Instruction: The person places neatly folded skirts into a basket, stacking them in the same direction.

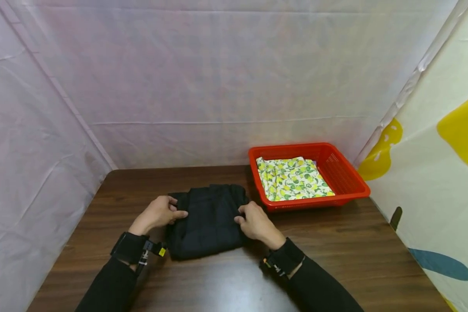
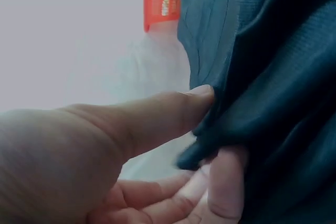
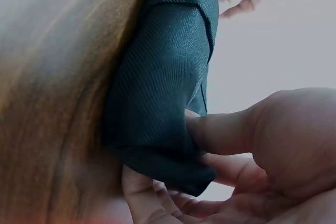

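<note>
A folded black garment of ribbed fabric lies on the table in the head view, its layers stacked into a rough rectangle. My left hand pinches its left edge. In the left wrist view the thumb presses on the dark cloth while a finger goes under a fold. At the opposite edge my right hand grips the garment. Seen from the right wrist, the thumb is on one side of the cloth and the fingers curl beneath its corner. Some fingertips are hidden by the fabric.
A red plastic basket stands at the back right, close to the garment. Inside it lies folded cloth with a lemon and leaf print. Brown wood-grain table surrounds the garment. White sheeting hangs behind and at both sides.
</note>
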Tool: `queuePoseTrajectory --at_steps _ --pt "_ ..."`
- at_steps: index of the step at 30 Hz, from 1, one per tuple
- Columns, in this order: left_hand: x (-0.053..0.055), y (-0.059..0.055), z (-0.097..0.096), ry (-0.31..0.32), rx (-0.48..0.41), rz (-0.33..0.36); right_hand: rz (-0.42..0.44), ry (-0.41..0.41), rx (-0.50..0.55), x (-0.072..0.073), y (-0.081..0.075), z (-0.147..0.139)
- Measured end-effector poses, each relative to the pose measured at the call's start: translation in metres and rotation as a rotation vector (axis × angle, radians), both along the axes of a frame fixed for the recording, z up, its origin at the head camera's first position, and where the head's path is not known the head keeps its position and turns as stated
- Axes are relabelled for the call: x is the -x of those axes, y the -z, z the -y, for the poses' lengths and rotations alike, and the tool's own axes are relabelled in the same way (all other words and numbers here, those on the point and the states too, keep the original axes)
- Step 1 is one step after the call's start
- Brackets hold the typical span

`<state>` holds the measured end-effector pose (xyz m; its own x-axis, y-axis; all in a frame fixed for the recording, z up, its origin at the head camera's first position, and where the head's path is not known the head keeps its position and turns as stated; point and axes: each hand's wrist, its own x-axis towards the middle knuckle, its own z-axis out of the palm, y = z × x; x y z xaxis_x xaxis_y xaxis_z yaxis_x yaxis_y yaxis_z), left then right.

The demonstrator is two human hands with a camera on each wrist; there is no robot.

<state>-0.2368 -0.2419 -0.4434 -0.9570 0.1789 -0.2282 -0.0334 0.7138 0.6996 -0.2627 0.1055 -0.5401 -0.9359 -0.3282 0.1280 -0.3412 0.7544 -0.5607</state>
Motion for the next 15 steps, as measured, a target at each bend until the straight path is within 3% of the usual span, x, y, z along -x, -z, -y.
queuePoseTrajectory --at_steps 2,5,7,9,10,15 --pt "0.013 0.020 0.007 0.037 -0.015 -0.024 0.000 -0.001 0.006 0.001 0.004 -0.001" --pt "0.020 0.027 0.008 0.082 -0.036 -0.041 -0.014 -0.015 0.022 0.002 0.005 -0.001" --pt "0.019 0.025 0.006 0.097 -0.064 -0.054 -0.036 -0.026 0.023 0.002 0.006 -0.002" --pt "0.010 0.009 -0.003 0.094 -0.097 -0.033 -0.051 -0.036 0.019 0.003 0.007 -0.002" --pt "0.008 0.007 -0.005 0.094 -0.104 -0.031 -0.055 -0.041 0.013 0.003 0.007 -0.002" --pt "0.002 0.003 -0.011 0.065 -0.096 -0.027 -0.028 -0.063 -0.011 0.006 0.008 -0.006"
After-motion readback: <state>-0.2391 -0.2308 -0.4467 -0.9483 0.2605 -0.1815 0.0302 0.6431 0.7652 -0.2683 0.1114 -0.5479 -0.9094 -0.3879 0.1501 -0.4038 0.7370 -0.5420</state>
